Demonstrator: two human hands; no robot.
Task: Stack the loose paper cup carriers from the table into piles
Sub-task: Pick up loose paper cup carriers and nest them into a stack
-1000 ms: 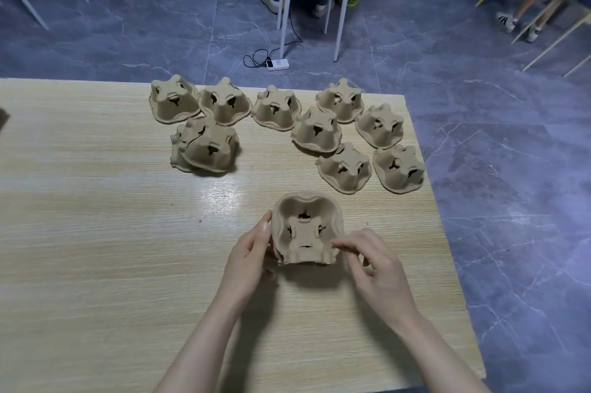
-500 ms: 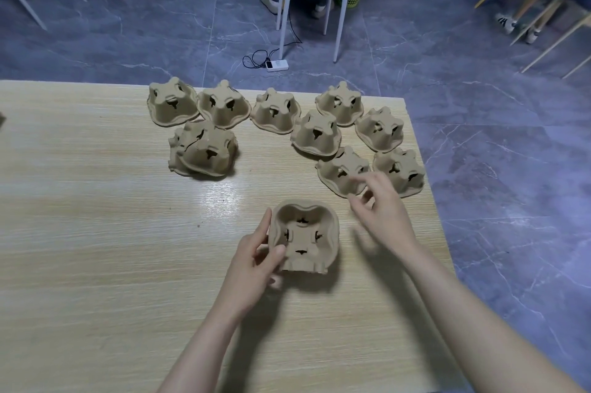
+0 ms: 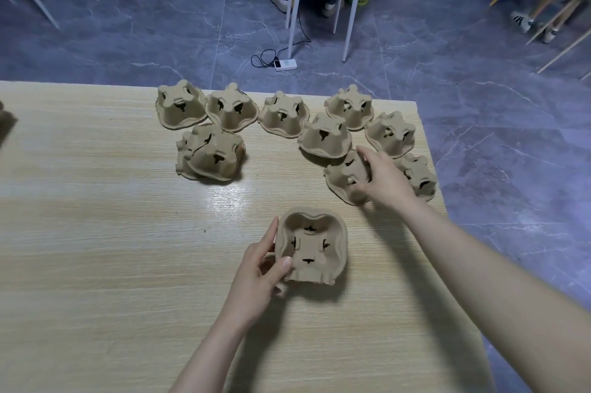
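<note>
The right hand (image 3: 388, 179) has left the near carrier and reached out to the cluster, its grip now curling over an upturned brown moulded-pulp cup carrier (image 3: 347, 179) near the right edge of the pale wooden counter (image 3: 96, 248). The left hand (image 3: 260, 268) stays pinching the rim of the open-side-up brown pulp carrier (image 3: 311, 245) at the front. Judging by this, the next piece is being fetched for that near pile; most carriers lie loose.
</note>
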